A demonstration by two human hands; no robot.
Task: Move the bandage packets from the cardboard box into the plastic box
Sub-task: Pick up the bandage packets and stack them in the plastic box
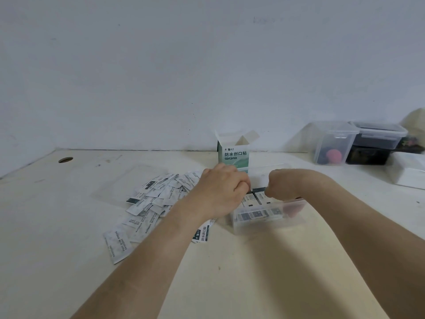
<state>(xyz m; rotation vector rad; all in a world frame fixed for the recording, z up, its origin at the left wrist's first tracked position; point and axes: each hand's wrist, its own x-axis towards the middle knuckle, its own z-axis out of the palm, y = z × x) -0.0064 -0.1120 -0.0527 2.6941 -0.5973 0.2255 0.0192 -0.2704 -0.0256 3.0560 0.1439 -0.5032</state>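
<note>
At the far left of the counter (57,215) we see a round hole (65,160); right of it a clear lid (124,183) lies flat, faint against the pale top; its near right corner is covered by a heap of loose bandage packets (158,199), most lying blank side up, overlapping and spreading toward us; one printed packet (203,233) lies face up under our left wrist.

Our left hand (220,192) reaches over the heap to the far left corner of the plastic box (269,223); its fingers are curled with the knuckles up and the tips hidden, so we cannot tell whether they grip anything. Just beyond it the cardboard box (232,155) stands upright with its top flaps open; its inside is hidden from us.

Near us the plastic box sits on the counter with boxed packets (255,200) standing on edge in rows inside it, more showing through its near wall. Our right hand (279,183) hangs over the box, fingers curled down to the top edges of those packets; whether it pinches one we cannot tell.

Far right, against the wall (207,65), lidded tubs (333,139) stand together; a white box (409,173) lies nearer.
</note>
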